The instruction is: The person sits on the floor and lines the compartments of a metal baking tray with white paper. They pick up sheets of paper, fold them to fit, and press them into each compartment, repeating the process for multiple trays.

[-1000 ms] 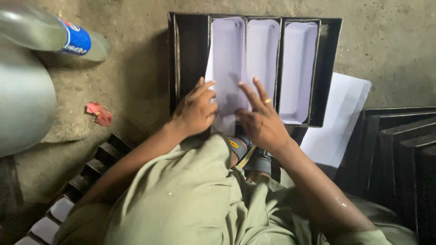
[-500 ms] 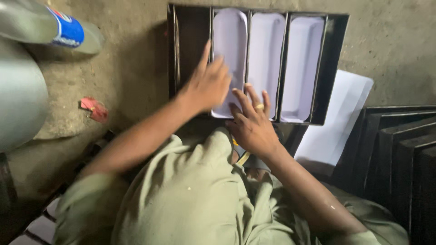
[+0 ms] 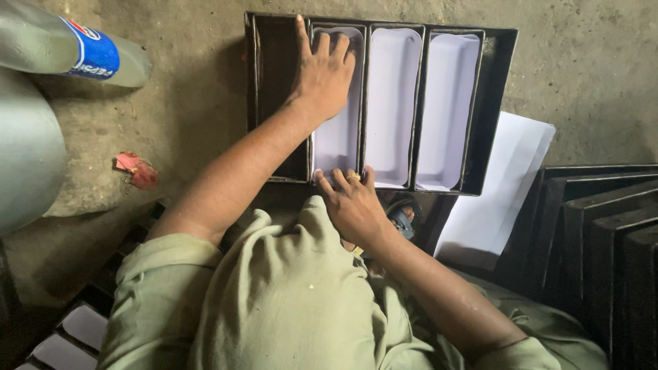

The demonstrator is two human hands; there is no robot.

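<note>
A black metal tray (image 3: 497,103) with four long compartments lies on the concrete floor in front of me. Three compartments hold white paper liners (image 3: 392,103); the leftmost compartment (image 3: 274,96) is bare. My left hand (image 3: 322,72) lies flat, fingers spread, on the far end of the second compartment's liner (image 3: 336,147). At the near end of that same liner my right hand (image 3: 353,205), wearing a gold ring, presses down at the tray's edge. Neither hand grips anything.
A stack of white paper sheets (image 3: 500,192) lies right of the tray. Dark stacked trays (image 3: 603,240) stand at the right. A plastic bottle (image 3: 75,51) and a grey metal vessel (image 3: 24,151) are at the left, a red scrap (image 3: 136,170) on the floor, more lined trays (image 3: 68,329) at lower left.
My left hand slid from the liner's near end up to its far end. The right hand dropped to the near edge. The liner, first curled up, now lies flat in its compartment.
</note>
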